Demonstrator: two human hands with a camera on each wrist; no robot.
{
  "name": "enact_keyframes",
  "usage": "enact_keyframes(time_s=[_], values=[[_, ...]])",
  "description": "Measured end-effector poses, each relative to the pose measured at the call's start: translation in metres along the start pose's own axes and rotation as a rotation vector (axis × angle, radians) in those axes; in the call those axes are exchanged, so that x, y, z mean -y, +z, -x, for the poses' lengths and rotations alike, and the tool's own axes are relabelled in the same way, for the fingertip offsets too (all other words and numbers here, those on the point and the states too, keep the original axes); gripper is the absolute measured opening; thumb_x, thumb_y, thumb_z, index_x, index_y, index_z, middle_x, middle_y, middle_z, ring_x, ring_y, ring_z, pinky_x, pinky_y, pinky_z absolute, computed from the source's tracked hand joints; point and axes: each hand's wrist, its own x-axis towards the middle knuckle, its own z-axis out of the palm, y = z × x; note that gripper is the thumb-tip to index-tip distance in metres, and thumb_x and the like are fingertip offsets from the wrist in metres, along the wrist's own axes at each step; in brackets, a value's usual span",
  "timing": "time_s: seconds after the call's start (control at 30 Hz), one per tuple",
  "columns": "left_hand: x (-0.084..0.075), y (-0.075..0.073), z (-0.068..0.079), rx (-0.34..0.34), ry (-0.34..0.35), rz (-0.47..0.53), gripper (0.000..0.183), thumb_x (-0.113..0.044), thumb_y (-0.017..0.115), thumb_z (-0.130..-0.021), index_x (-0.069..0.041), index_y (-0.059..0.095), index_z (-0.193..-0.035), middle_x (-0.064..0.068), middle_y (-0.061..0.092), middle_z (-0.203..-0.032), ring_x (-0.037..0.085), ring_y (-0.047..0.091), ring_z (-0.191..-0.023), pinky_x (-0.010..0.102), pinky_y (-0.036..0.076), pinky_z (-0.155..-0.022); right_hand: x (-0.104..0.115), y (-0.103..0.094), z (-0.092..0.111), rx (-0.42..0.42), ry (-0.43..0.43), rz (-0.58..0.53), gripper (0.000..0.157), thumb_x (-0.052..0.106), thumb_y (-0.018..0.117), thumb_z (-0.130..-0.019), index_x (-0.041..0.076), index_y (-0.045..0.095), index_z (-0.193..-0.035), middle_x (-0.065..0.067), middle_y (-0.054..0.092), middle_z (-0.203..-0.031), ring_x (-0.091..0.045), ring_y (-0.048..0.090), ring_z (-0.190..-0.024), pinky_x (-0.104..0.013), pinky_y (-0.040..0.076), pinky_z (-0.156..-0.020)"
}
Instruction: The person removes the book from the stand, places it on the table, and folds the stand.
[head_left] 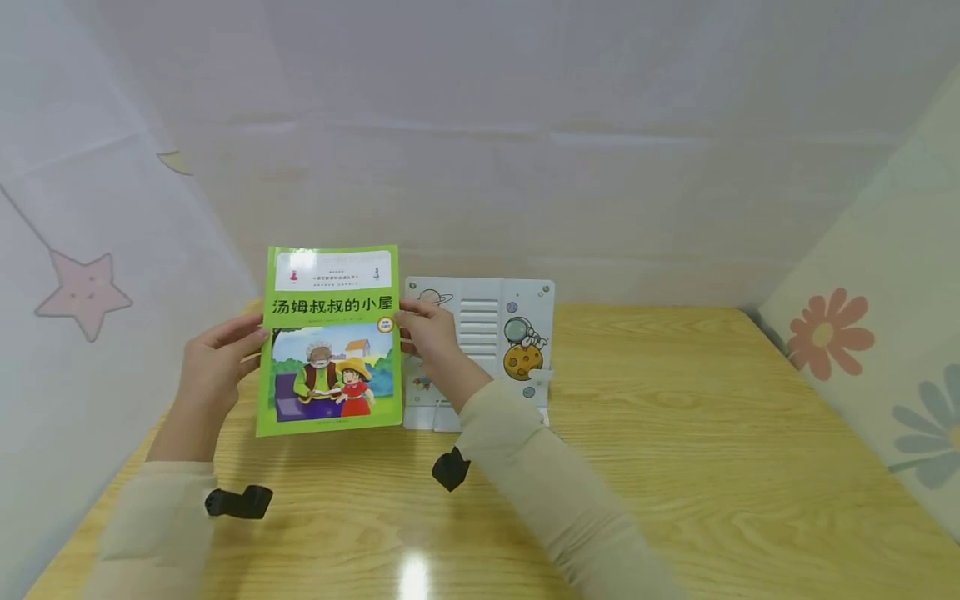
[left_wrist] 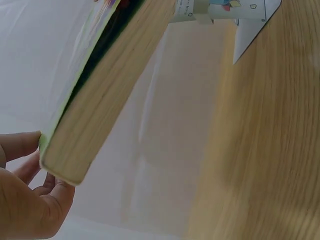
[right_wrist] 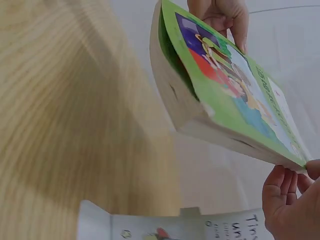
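Note:
A thick paperback book (head_left: 333, 312) with a green cover and a picture of two figures is held upright between both hands, its front turned to the head camera. My left hand (head_left: 212, 375) grips its left edge, thumb on the cover side and fingers behind. At the opposite edge my right hand (head_left: 435, 337) pinches the book, also seen in the right wrist view. The page block (left_wrist: 107, 95) shows from below in the left wrist view, off the table. Just right of the book stands a white book stand (head_left: 480, 333) with space drawings, partly covered by my right hand.
The wooden table (head_left: 675, 400) stretches out to the right and in front. A pale cloth (head_left: 525, 192) hangs behind it, and patterned cloths with a star (head_left: 84, 293) and flowers (head_left: 831, 333) flank the sides. Black wrist mounts (head_left: 238, 502) stick out from both sleeves.

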Motion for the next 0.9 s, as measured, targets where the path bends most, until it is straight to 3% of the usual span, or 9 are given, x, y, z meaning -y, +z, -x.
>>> enact_keyframes(time_s=[0.03, 0.2, 0.33, 0.47, 0.6, 0.8, 0.9], values=[[0.010, -0.009, -0.006, -0.014, 0.007, -0.042, 0.043, -0.014, 0.070, -0.072, -0.008, 0.059, -0.112, 0.010, 0.055, -0.109, 0.022, 0.057, -0.090, 0.031, 0.049, -0.070, -0.003, 0.002, 0.000, -0.005, 0.017, -0.008, 0.018, 0.008, 0.057, -0.082, 0.011, 0.064, -0.098, -0.003, 0.062, -0.083, -0.018, 0.057, -0.070, -0.027, 0.049, -0.063], [0.009, -0.013, 0.005, 0.001, -0.067, -0.068, 0.044, -0.018, 0.072, -0.070, -0.008, 0.059, -0.112, 0.009, 0.055, -0.108, 0.019, 0.057, -0.088, 0.028, 0.049, -0.069, -0.011, 0.012, 0.005, -0.037, 0.110, -0.045, 0.019, 0.006, 0.057, -0.081, 0.008, 0.064, -0.099, -0.005, 0.062, -0.082, -0.022, 0.059, -0.075, -0.029, 0.049, -0.066], [-0.004, -0.005, 0.023, 0.010, -0.122, -0.168, 0.043, -0.024, 0.070, -0.071, -0.011, 0.060, -0.110, 0.002, 0.057, -0.101, 0.012, 0.058, -0.083, 0.025, 0.049, -0.068, -0.022, 0.019, 0.004, -0.073, 0.150, -0.043, 0.018, 0.005, 0.058, -0.080, 0.008, 0.064, -0.097, -0.004, 0.062, -0.081, -0.021, 0.058, -0.075, -0.030, 0.048, -0.068], [-0.023, 0.009, 0.044, 0.042, -0.160, -0.247, 0.026, -0.023, 0.067, -0.075, -0.018, 0.064, -0.101, -0.007, 0.059, -0.090, 0.008, 0.059, -0.078, 0.022, 0.049, -0.068, -0.032, 0.025, 0.003, -0.124, 0.189, -0.015, 0.018, 0.006, 0.058, -0.079, 0.009, 0.064, -0.096, -0.003, 0.062, -0.079, -0.018, 0.057, -0.073, -0.033, 0.046, -0.072], [-0.030, 0.013, 0.053, 0.054, -0.192, -0.255, 0.014, -0.022, 0.067, -0.076, -0.025, 0.065, -0.088, -0.011, 0.059, -0.084, 0.006, 0.059, -0.074, 0.020, 0.049, -0.066, -0.041, 0.028, 0.002, -0.136, 0.210, 0.005, 0.021, 0.005, 0.057, -0.080, 0.007, 0.063, -0.099, -0.003, 0.061, -0.079, -0.017, 0.057, -0.072, -0.035, 0.045, -0.075], [-0.016, -0.002, 0.046, 0.082, -0.243, -0.143, 0.017, -0.018, 0.070, -0.073, -0.022, 0.066, -0.089, -0.006, 0.063, -0.082, 0.010, 0.061, -0.072, 0.023, 0.049, -0.065, -0.051, 0.034, 0.004, -0.123, 0.200, 0.032, 0.022, 0.002, 0.055, -0.081, 0.004, 0.062, -0.101, -0.003, 0.060, -0.079, -0.016, 0.055, -0.070, -0.033, 0.044, -0.072], [-0.018, -0.003, 0.050, 0.079, -0.271, -0.158, 0.015, -0.016, 0.069, -0.073, -0.025, 0.065, -0.085, -0.006, 0.063, -0.080, 0.011, 0.061, -0.071, 0.023, 0.050, -0.064, -0.056, 0.037, 0.007, -0.107, 0.183, 0.045, 0.022, -0.002, 0.054, -0.080, 0.003, 0.063, -0.099, -0.004, 0.061, -0.077, -0.016, 0.055, -0.067, -0.031, 0.045, -0.067]])
